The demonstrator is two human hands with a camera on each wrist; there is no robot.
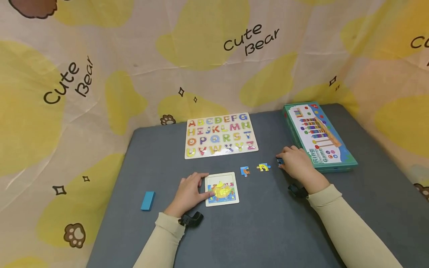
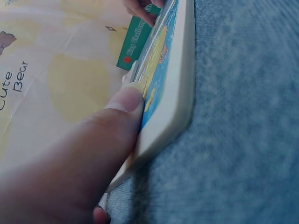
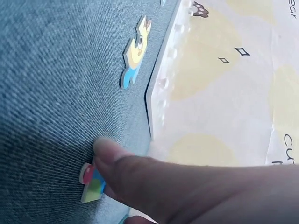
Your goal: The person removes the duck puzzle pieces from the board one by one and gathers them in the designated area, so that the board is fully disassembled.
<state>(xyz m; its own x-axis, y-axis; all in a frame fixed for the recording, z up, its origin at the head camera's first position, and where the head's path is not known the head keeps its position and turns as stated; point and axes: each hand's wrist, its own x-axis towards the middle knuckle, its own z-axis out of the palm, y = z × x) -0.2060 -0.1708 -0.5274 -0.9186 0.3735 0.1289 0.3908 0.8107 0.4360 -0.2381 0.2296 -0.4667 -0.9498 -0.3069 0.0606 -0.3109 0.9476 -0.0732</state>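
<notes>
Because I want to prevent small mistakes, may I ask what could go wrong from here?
The right hand pinches a small puzzle piece, which might slip. The loose yellow piece lies between that hand and the puzzle tray, so a low sweep could nudge it. The left hand touches the picture inside the tray and might disturb it.

An alphabet board [image 1: 221, 135] lies near a green box [image 1: 320, 137]. A blue block [image 1: 148, 201] sits near the surface's [image 1: 261, 234] left edge.
</notes>
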